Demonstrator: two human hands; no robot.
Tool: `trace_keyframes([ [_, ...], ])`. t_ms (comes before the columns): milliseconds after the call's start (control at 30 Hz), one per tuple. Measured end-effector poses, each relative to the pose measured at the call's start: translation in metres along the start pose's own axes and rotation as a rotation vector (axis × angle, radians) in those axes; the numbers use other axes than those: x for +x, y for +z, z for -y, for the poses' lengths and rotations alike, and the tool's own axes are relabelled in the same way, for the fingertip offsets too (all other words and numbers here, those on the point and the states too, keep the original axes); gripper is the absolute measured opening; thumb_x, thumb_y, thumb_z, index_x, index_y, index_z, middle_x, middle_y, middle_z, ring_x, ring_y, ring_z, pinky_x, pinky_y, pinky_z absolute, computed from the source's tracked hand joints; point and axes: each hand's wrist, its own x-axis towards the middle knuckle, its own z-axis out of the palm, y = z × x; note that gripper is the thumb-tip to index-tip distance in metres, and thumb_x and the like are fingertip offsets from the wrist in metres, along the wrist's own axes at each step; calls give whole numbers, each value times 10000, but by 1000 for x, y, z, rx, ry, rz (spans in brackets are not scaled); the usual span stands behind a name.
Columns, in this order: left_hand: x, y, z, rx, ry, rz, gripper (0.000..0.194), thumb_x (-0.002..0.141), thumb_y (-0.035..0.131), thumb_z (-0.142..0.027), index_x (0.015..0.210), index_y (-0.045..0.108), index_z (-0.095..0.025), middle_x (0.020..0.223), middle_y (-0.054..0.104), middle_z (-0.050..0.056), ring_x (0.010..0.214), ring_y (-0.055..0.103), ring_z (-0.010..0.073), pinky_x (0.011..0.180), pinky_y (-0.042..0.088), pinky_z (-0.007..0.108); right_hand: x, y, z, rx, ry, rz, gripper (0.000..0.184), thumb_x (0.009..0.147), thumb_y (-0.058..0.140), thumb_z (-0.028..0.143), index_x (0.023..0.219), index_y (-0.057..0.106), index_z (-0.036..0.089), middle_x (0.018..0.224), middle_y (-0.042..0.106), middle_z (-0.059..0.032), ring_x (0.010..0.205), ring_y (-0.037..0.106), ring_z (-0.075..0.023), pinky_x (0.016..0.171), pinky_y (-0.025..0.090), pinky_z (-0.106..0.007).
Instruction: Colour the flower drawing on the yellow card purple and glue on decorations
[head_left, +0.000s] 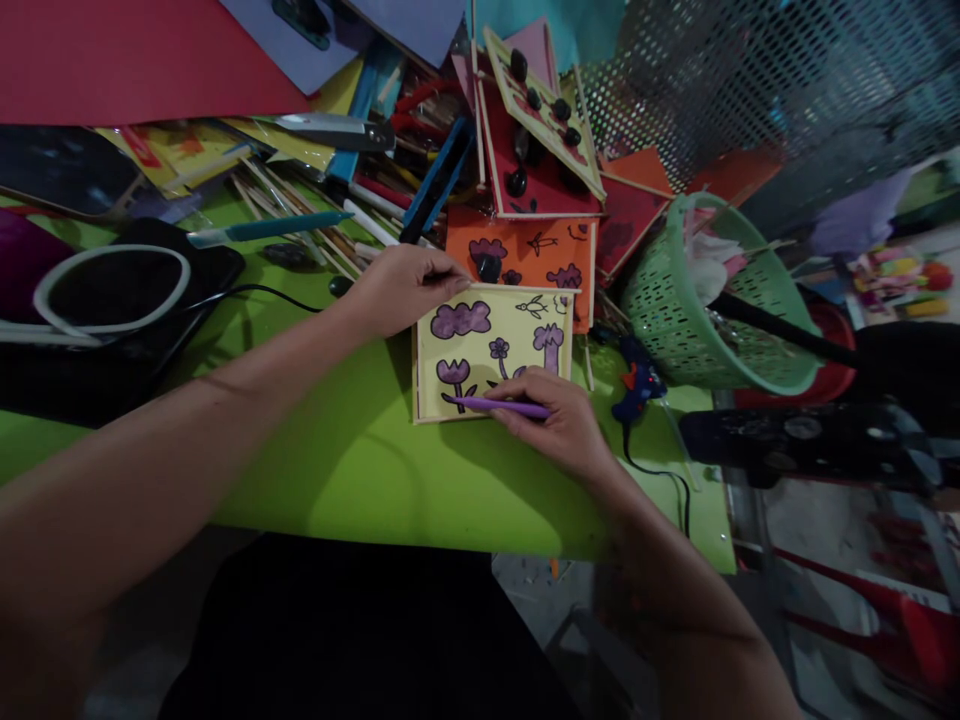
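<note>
A yellow card (517, 315) with a thin stick frame lies on the green table, drawn with purple clouds, flowers, a tree and a bird outline. My right hand (559, 420) is closed around a purple pen (514, 407), whose tip is by the stem of the left tulip. At the card's upper left, my left hand (405, 288) has its fingers closed together on the top edge. Partly under the card is an orange card (461, 235) with similar drawings and a black stone on it.
Framed cards with black stones (544, 105) are stacked behind. A green basket (675, 290) and a blue glue gun (637, 385) stand at right. Sticks, a teal pen (277, 228), a utility knife (337, 130) and a looped white cable (112, 250) are at left.
</note>
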Motion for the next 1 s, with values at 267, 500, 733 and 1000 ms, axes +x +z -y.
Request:
trace_keyframes([
  [267,2,1,2,48,34,14,306,922,639,-422,902,801,-163,822,776,58,798,697,210,693,493,300,-1,0,1,-8,-3,-10,115,947,743,227,1039,806,255,883,775,-20,747,662,-171,667,474,-309],
  [500,1,1,2,52,40,15,337,932,622,-426,931,805,-144,842,782,60,799,699,202,684,484,286,-3,-2,0,-2,-5,-5,113,939,752,211,1024,807,259,885,776,-16,755,669,-172,676,473,-309],
  [733,1,0,0,61,38,16,316,937,633,-411,920,801,-144,839,784,59,809,704,202,693,491,288,-3,-3,-1,-10,0,-1,119,939,739,227,1026,809,268,874,771,-13,743,661,-175,675,474,-314],
  [1000,1,-1,-1,69,43,25,328,929,620,-405,938,814,-141,840,781,59,801,687,199,679,483,285,-4,-2,-1,4,9,1,117,945,746,231,1038,801,276,905,782,-12,772,679,-176,697,487,-320],
])
